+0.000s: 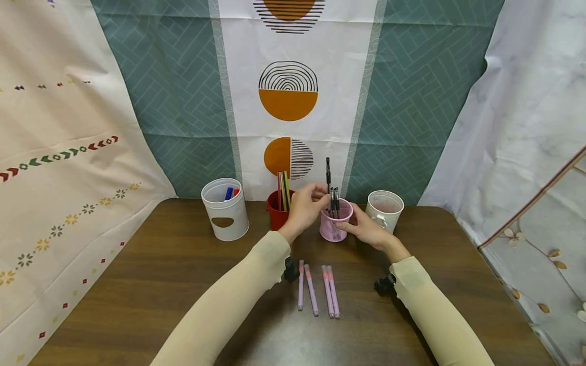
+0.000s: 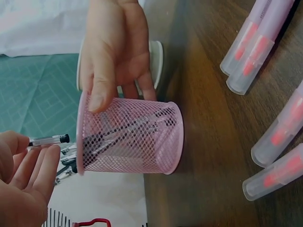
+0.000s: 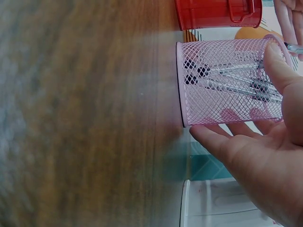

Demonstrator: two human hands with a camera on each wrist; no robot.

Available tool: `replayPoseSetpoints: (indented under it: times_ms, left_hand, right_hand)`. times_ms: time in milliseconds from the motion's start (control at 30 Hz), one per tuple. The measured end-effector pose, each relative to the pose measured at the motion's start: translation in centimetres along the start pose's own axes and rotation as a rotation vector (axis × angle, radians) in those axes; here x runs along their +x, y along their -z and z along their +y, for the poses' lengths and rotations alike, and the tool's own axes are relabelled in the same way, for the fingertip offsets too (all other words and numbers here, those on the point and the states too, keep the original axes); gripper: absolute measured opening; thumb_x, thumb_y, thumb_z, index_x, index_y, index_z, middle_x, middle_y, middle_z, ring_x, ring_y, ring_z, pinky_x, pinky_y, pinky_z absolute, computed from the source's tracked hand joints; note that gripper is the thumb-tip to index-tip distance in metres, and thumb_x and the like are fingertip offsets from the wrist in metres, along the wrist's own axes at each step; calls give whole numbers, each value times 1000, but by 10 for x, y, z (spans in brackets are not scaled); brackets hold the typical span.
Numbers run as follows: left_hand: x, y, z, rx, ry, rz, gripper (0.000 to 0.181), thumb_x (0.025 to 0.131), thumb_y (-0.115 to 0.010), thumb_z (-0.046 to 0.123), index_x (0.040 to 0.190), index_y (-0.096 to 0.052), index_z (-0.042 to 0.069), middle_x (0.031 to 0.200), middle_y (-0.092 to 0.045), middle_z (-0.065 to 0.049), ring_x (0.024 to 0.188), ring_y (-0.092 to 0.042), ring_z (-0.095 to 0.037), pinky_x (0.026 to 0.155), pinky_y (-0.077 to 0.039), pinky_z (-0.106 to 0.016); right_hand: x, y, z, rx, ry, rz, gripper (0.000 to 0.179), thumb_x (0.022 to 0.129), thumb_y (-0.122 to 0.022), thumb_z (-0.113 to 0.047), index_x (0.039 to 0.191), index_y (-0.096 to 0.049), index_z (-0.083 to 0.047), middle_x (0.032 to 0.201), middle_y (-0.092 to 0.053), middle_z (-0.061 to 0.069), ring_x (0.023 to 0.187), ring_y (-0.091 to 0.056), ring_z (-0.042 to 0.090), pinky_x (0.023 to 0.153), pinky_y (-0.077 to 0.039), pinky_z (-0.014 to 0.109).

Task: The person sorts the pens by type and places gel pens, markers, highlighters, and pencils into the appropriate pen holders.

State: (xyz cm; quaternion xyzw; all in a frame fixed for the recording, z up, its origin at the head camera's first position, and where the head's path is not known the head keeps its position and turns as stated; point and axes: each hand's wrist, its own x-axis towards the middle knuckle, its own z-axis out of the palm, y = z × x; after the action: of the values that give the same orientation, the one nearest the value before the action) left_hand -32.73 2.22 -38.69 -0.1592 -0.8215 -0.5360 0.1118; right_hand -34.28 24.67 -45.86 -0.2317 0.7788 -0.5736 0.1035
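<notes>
A pink mesh pen cup (image 1: pixel 332 230) stands toward the back of the table with several black-and-clear pens (image 1: pixel 335 201) inside. My right hand (image 1: pixel 364 228) grips the cup from the right, its thumb on the near side of the rim, as the right wrist view shows. My left hand (image 1: pixel 305 207) pinches one more pen (image 1: pixel 328 173), held upright at the left side of the cup's mouth. In the left wrist view that pen's end (image 2: pixel 49 140) is just outside the rim. Several lilac markers (image 1: pixel 328 292) with pink showing through clear caps lie in front of the cup.
Left of the pink cup stands a red bucket (image 1: pixel 276 216) with striped, coloured sticks, partly behind my left hand. A white holder (image 1: pixel 227 218) with blue and red markers is farther left. A white cup (image 1: pixel 386 206) stands to the right. Patterned cloth (image 1: pixel 192 91) hangs behind the table.
</notes>
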Motion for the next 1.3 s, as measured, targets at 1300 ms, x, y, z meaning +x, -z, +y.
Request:
replayPoseSetpoints:
  times_ms: [1300]
  left_hand:
    - [2,-6,-18,54,56,-11,22,99,-76,13,119,-72,7,107,-79,-7,96,-77,-20,87,-63,-30]
  right_hand:
    - [0,-1,0,4,-1,0,73,105,-69,-14,164,-26,-5,163,-40,20,150,-41,38,117,-42,42]
